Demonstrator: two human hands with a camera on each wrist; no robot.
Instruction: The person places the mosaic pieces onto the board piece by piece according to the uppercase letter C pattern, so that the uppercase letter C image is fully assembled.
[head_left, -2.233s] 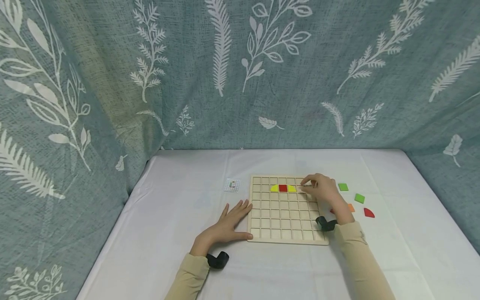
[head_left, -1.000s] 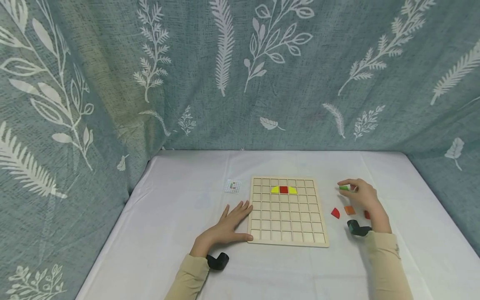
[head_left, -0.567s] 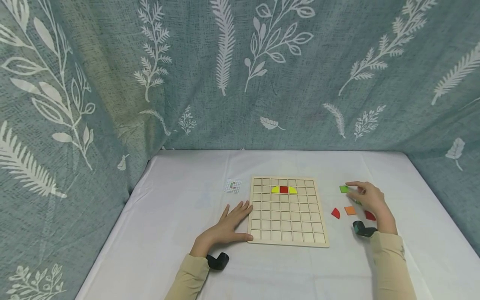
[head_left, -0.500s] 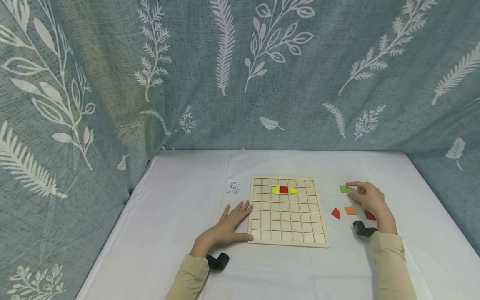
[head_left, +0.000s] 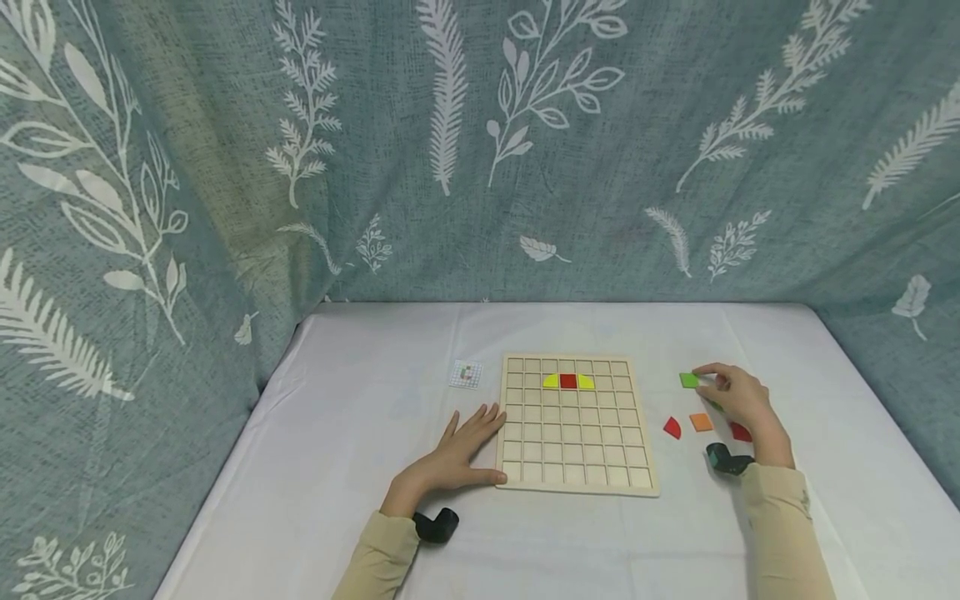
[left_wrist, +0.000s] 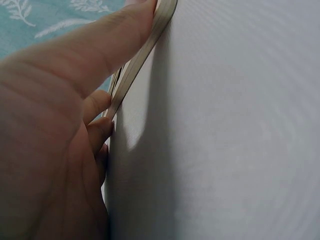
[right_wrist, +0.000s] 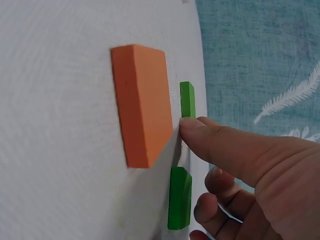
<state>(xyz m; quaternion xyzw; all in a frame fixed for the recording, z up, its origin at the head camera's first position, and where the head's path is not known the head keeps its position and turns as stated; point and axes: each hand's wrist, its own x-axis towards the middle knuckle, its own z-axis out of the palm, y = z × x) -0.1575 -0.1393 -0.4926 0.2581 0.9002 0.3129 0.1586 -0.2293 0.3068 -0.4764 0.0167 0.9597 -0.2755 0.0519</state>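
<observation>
My right hand [head_left: 738, 396] is at the right of the table, thumb and forefinger curled at the right edge of a green square tile [head_left: 688, 380]. In the right wrist view, the thumb tip touches the near end of that green tile [right_wrist: 187, 99]; the forefinger's contact is hidden. A second green tile [right_wrist: 180, 199] lies under the hand. My left hand [head_left: 453, 454] is spread flat, its fingertips and thumb resting on the left edge of the wooden grid board [head_left: 551, 433]. Two yellow pieces [head_left: 584, 382] flank a red square [head_left: 568, 381] on the board.
An orange square tile [head_left: 701, 422] and a red quarter-circle [head_left: 672, 427] lie right of the board. Another red piece [head_left: 740, 432] is partly hidden by the right wrist. A small pattern card [head_left: 466, 374] lies at the board's upper left. A patterned curtain [head_left: 480, 167] hangs behind the table.
My right hand has moved from the board's right side out to the green tiles, then slightly right along the far one, and stays there. The left hand has not moved.
</observation>
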